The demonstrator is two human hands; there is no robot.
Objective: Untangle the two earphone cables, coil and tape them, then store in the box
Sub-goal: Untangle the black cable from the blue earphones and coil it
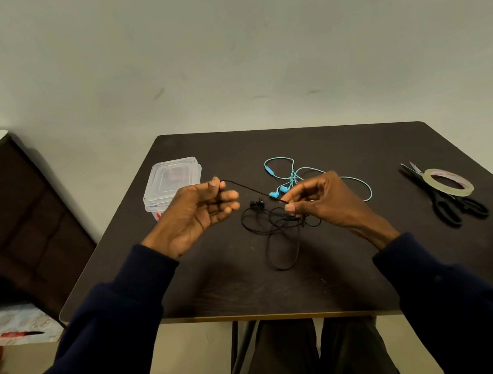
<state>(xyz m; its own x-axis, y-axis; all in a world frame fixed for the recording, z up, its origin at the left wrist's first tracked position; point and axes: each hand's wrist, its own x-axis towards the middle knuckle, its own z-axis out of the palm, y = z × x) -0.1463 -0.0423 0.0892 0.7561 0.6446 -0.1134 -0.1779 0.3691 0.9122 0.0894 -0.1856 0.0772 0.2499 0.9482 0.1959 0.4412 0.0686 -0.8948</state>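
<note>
Dark table (362, 265) under everything. Above its near middle, both hands raised. Left hand (198, 213) palm-up, thumb and forefinger pinching one end of a taut black stretch, other fingers loosely curled. Right hand (320, 198) pinching the other end of that stretch between thumb and fingertips.

At the far left corner, clear box (173, 178), lid on. Well apart at the right, black scissors (445, 198) with the tape roll (457, 193) lying on top of them.

Beyond the hands, blue earphone cable (295, 176) in loose loops flat on the table, apparently free of the black one. Black earphone cable (276, 224) mostly heaped in overlapping loops below the right hand, its earbuds just beside the blue buds, one length drawn up between the two pinches.

Looks like untangling done or nearly so, with coiling of the black cable just starting. Calls next for winding the slack into even loops without snagging the heap, then for reaching over to tape and scissors. Calls also for opening the box before storing.
</note>
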